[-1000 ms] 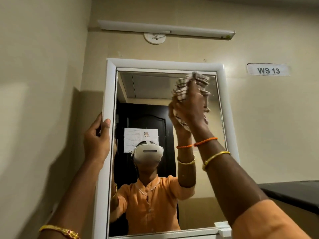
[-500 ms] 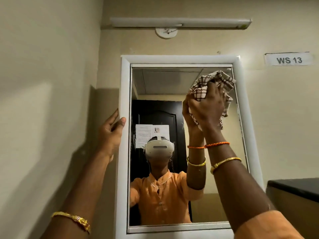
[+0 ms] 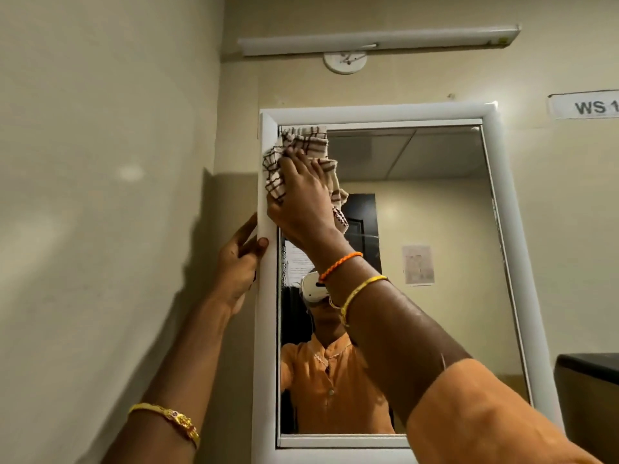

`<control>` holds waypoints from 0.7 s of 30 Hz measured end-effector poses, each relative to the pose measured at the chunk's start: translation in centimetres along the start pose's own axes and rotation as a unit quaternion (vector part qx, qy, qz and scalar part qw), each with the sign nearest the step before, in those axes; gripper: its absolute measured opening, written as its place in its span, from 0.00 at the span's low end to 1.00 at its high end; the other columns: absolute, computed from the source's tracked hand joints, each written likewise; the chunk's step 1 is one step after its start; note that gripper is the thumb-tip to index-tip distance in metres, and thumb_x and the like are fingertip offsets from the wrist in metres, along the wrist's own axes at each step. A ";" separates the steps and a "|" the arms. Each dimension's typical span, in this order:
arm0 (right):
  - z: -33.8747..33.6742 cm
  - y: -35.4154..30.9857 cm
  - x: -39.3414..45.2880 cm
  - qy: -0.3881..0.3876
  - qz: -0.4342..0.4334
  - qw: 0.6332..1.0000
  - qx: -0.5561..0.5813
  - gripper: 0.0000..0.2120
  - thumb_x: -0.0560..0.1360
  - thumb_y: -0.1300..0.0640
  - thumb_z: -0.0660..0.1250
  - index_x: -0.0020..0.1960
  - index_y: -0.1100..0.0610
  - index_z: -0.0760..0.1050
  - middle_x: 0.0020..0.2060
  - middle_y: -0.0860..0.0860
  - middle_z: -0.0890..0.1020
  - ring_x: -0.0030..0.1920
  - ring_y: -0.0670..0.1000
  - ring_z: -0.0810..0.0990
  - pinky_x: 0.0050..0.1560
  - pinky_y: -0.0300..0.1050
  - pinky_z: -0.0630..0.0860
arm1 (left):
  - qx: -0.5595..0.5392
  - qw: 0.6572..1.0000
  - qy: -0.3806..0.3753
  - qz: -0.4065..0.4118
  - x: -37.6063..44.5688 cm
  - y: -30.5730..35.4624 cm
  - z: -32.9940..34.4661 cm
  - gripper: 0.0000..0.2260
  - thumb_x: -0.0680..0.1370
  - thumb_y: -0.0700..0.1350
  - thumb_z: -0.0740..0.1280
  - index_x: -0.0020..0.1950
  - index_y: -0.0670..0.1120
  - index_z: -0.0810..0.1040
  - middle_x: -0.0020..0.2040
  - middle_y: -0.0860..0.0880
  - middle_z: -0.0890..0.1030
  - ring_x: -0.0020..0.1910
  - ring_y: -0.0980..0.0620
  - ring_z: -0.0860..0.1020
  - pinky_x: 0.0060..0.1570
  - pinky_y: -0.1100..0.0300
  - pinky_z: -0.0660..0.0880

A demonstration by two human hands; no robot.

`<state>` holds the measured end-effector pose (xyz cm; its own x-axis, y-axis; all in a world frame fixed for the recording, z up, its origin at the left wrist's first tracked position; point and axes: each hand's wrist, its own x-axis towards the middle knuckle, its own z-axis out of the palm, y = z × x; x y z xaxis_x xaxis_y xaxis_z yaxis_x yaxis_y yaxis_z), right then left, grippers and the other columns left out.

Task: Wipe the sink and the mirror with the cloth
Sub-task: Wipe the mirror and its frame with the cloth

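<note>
A white-framed mirror [image 3: 435, 212] hangs on the beige wall ahead. My right hand [image 3: 301, 195] presses a checked cream-and-brown cloth [image 3: 294, 145] against the glass at the mirror's top left corner, partly over the frame. My left hand [image 3: 239, 262] grips the outer left edge of the frame at mid height, thumb on the front face. The sink is out of view. The glass reflects a person in an orange shirt wearing a headset.
A tube light [image 3: 378, 38] is mounted above the mirror, with a round white fitting [image 3: 345, 61] under it. A label reading "WS 1" [image 3: 586, 105] sits on the wall at the right. A dark-topped counter [image 3: 589, 366] stands at the lower right. A side wall is close on the left.
My right hand has carried the cloth from the mirror's top right across to its top left corner. My left hand stays on the left frame edge. The view has shifted, so the mirror sits further right.
</note>
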<state>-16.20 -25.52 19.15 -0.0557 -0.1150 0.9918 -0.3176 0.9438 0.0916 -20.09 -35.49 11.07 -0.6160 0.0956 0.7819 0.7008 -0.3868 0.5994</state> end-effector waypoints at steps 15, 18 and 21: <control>0.4 -1.0 -5.4 -0.028 -0.007 0.999 0.045 0.27 0.68 0.53 0.68 0.66 0.58 0.71 0.70 0.55 0.70 0.73 0.53 0.64 0.75 0.48 0.55 | -0.091 0.995 -0.024 -0.045 -0.9 -1.9 -1.7 0.14 0.80 0.38 0.56 0.56 0.53 0.77 0.44 0.54 0.85 0.44 0.58 0.83 0.38 0.66 0.80; 1.0 -1.5 -6.6 -0.034 0.012 0.998 0.054 0.27 0.68 0.52 0.68 0.65 0.58 0.70 0.72 0.55 0.68 0.74 0.53 0.62 0.76 0.49 0.54 | -0.104 0.994 -0.012 -0.037 -1.0 -2.9 -1.6 0.16 0.80 0.38 0.55 0.52 0.53 0.79 0.43 0.56 0.86 0.42 0.60 0.83 0.38 0.66 0.79; 1.1 -1.5 -9.7 -0.063 -0.017 0.997 0.049 0.29 0.68 0.51 0.65 0.67 0.59 0.68 0.73 0.56 0.66 0.75 0.53 0.60 0.76 0.47 0.51 | -0.158 0.987 0.002 -0.037 -1.1 -3.5 -1.5 0.14 0.77 0.37 0.59 0.48 0.51 0.82 0.42 0.55 0.86 0.42 0.60 0.83 0.40 0.68 0.79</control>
<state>-16.25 -26.21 9.31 -0.1602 -0.1907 0.9685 -0.4112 0.9049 0.1101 -22.34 -35.60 7.86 -0.6627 0.1312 0.7373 0.5067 -0.6463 0.5705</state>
